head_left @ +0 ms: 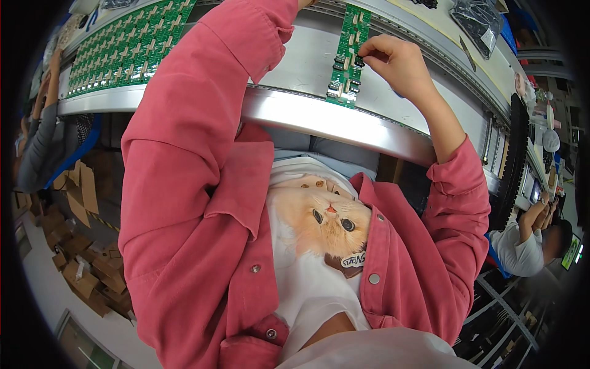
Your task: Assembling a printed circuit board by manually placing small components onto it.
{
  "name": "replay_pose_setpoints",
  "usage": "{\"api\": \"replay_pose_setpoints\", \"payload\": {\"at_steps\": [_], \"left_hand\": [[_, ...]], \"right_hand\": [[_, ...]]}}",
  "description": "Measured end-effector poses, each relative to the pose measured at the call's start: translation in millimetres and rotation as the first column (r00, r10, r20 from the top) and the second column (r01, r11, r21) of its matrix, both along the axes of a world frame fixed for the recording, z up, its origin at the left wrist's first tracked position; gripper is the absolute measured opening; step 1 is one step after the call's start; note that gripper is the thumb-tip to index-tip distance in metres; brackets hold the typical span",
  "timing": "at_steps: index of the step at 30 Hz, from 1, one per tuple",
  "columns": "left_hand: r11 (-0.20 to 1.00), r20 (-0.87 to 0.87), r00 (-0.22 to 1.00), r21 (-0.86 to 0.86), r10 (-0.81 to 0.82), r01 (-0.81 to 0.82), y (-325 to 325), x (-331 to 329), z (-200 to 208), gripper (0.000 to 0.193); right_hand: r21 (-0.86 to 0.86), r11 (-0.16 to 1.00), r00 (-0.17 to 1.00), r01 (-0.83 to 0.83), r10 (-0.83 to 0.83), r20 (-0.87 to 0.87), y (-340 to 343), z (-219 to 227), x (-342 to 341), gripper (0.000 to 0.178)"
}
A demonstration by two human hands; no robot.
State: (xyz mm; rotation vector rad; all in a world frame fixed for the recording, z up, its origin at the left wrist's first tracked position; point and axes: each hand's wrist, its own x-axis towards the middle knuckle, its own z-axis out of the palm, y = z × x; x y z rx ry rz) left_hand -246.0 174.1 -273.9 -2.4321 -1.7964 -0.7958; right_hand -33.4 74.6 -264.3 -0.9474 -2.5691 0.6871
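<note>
A narrow green circuit board strip lies across the metal rail bench, carrying pale connectors and several small black components. Over its right edge, my right hand bends in a pinch, thumb and index finger together at a small black component. That component looks to be on or just at the board. My left arm, in a pink sleeve, reaches past the top edge of the picture. Only a sliver of wrist shows there, so the left hand itself is out of sight.
A large panel of green circuit boards rests on the bench at left. At the far right lie a bag of black parts and a thin pointed metal tool. Co-workers sit on both sides; cardboard boxes are heaped at lower left.
</note>
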Motion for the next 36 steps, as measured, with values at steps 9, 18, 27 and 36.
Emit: {"api": "replay_pose_setpoints", "payload": {"at_steps": [9, 18, 27, 36], "left_hand": [[0.946, 0.166, 0.957, 0.261, -0.239, 0.191, 6.0, -8.0, -16.6, 0.01], [0.971, 0.3, 0.923, 0.095, -0.239, 0.221, -54.1, -11.9, 22.7, 0.013], [0.893, 0.302, 0.912, -0.268, -0.278, 0.361, -95.5, -4.5, 30.9, 0.014], [0.894, 0.207, 0.941, -0.31, -0.269, 0.324, -107.4, -5.2, 23.0, 0.011]], "right_hand": [[0.015, 0.999, 0.999, -0.029, 0.029, -0.024, 2.2, 5.3, -4.2, 0.012], [0.328, 0.94, 0.993, 0.092, -0.113, 0.044, 34.5, 16.9, -9.1, 0.013], [0.512, 0.836, 0.791, 0.199, -0.445, 0.419, 168.1, -24.2, -7.0, 0.017], [0.421, 0.864, 0.856, 0.275, -0.419, 0.301, 153.6, -10.4, -22.8, 0.013]]}}
